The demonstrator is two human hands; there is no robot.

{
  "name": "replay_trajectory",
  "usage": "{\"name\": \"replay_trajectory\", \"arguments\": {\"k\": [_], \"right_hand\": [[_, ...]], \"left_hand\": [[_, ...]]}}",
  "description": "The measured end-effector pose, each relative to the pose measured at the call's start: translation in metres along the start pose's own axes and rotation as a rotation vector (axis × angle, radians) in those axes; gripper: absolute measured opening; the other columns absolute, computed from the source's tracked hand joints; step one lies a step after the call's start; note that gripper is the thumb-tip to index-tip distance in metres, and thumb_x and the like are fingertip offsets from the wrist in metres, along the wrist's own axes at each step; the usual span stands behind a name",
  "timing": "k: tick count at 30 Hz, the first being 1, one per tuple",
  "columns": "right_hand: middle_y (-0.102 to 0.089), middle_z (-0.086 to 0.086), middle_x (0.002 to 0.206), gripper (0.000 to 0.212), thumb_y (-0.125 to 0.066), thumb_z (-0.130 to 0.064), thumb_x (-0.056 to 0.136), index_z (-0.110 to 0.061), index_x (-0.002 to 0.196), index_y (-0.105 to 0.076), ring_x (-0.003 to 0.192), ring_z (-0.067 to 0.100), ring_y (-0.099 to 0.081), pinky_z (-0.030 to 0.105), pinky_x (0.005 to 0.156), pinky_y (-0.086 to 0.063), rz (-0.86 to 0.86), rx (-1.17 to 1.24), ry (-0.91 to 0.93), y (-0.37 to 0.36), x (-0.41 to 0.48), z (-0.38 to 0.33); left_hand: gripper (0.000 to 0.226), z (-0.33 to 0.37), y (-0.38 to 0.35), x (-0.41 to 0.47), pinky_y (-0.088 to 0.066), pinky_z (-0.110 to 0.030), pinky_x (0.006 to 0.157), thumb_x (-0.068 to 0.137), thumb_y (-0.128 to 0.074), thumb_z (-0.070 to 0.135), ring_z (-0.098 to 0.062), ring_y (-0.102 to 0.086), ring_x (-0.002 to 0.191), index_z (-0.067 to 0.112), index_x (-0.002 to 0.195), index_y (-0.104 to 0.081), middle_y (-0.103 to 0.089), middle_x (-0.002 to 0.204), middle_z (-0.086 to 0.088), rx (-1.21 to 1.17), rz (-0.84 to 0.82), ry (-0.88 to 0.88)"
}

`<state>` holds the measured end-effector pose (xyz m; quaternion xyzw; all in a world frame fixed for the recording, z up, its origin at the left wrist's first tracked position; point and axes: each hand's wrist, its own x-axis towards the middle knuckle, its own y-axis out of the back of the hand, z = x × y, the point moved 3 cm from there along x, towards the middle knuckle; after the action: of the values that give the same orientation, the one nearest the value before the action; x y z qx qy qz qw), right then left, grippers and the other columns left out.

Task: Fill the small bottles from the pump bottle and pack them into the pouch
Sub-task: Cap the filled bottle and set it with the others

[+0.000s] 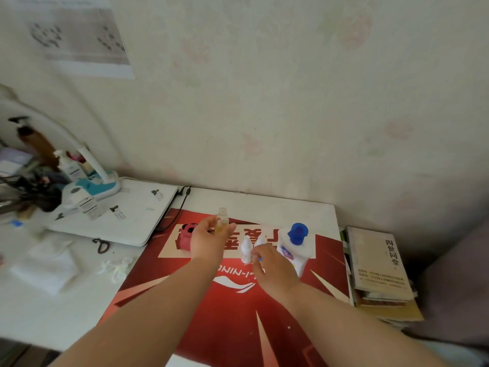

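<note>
Left hand [209, 242]: thumb and fingers closed round the lower half of a clear bottle [221, 221]. The bottle is held just above the mat, upright, long axis near vertical, neck pointing up and away from the person. Yellowish liquid shows in its lower part. Whether the neck is capped cannot be told; the picture is blurred there.

Right hand [272, 266]: fingers curled, tips at the base of two white bottles [247, 250]. A small blue spot shows at the fingertips. Whether the fingers grip anything cannot be told. The white bottles stand upright on the mat, side by side, tips up.

Pump bottle [293, 252]: white, blue top, upright, just right of the white bottles and just beyond the right hand.

Pouch [185, 237]: pink, on the mat, partly hidden behind the left hand.

Mat [238, 313]: red, lying on a white table [39, 313].

Surroundings: laptop [119, 210] to the left, closed; scissors [102, 245] beside it; books [378, 260] stacked at the table's right edge.
</note>
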<state>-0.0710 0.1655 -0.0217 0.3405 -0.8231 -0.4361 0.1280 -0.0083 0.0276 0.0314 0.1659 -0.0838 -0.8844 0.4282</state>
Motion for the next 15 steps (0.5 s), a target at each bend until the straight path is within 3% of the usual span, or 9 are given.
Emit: {"name": "replay_trajectory", "arguments": {"k": [2, 4, 6, 10, 12, 15], "right_hand": [[-0.058, -0.006, 0.112, 0.015, -0.043, -0.028, 0.098, -0.024, 0.111, -0.05, 0.091, 0.006, -0.058, 0.015, 0.077, -0.046, -0.021, -0.015, -0.054, -0.004, 0.005, 0.003], [-0.06, -0.005, 0.111, 0.016, -0.043, -0.029, 0.098, -0.024, 0.11, -0.051, 0.092, 0.008, -0.06, 0.018, 0.08, -0.048, -0.03, -0.056, -0.097, -0.007, 0.013, 0.006], [-0.061, -0.003, 0.11, 0.018, -0.044, -0.026, 0.097, -0.022, 0.113, -0.053, 0.095, 0.011, -0.062, 0.022, 0.083, -0.049, -0.07, -0.079, -0.138, -0.008, 0.019, 0.007], [-0.059, 0.001, 0.095, 0.025, -0.041, -0.018, 0.097, -0.011, 0.115, -0.057, 0.093, 0.016, -0.063, 0.026, 0.086, -0.048, -0.196, -0.175, -0.193, -0.012, 0.032, 0.007], [-0.057, 0.004, 0.091, 0.029, -0.038, -0.015, 0.097, -0.005, 0.118, -0.055, 0.093, 0.019, -0.062, 0.028, 0.088, -0.047, -0.26, -0.197, -0.244, -0.014, 0.035, 0.006], [-0.06, 0.011, 0.101, 0.037, -0.033, -0.014, 0.097, -0.001, 0.129, -0.047, 0.104, 0.023, -0.061, 0.033, 0.095, -0.046, -0.322, -0.213, -0.318, -0.02, 0.04, 0.005]], "left_hand": [[0.041, 0.002, 0.003, 0.0, -0.037, -0.015, 0.061, 0.079, -0.072, 0.027, 0.001, -0.05, 0.077, 0.019, 0.116, -0.056, -0.056, 0.097, 0.007, 0.022, -0.021, -0.034], [0.039, 0.0, 0.005, -0.001, -0.036, -0.014, 0.059, 0.079, -0.072, 0.027, 0.001, -0.051, 0.078, 0.019, 0.114, -0.057, -0.058, 0.101, 0.005, 0.035, -0.044, -0.041], [0.041, -0.005, 0.007, -0.002, -0.044, -0.018, 0.067, 0.078, -0.073, 0.028, -0.008, -0.057, 0.086, 0.02, 0.114, -0.057, -0.06, 0.104, 0.003, 0.049, -0.066, -0.021], [0.04, -0.021, 0.011, -0.003, -0.055, -0.043, 0.084, 0.075, -0.075, 0.032, -0.023, -0.065, 0.093, 0.027, 0.109, -0.054, -0.062, 0.096, 0.005, 0.072, -0.104, 0.062], [0.043, -0.026, 0.013, -0.003, -0.055, -0.043, 0.085, 0.074, -0.076, 0.031, -0.022, -0.063, 0.094, 0.027, 0.111, -0.054, -0.059, 0.097, 0.006, 0.086, -0.113, 0.072], [0.047, -0.029, 0.016, -0.002, -0.052, -0.035, 0.087, 0.074, -0.076, 0.03, -0.017, -0.058, 0.097, 0.023, 0.116, -0.054, -0.055, 0.101, 0.006, 0.125, -0.115, 0.067]]}}
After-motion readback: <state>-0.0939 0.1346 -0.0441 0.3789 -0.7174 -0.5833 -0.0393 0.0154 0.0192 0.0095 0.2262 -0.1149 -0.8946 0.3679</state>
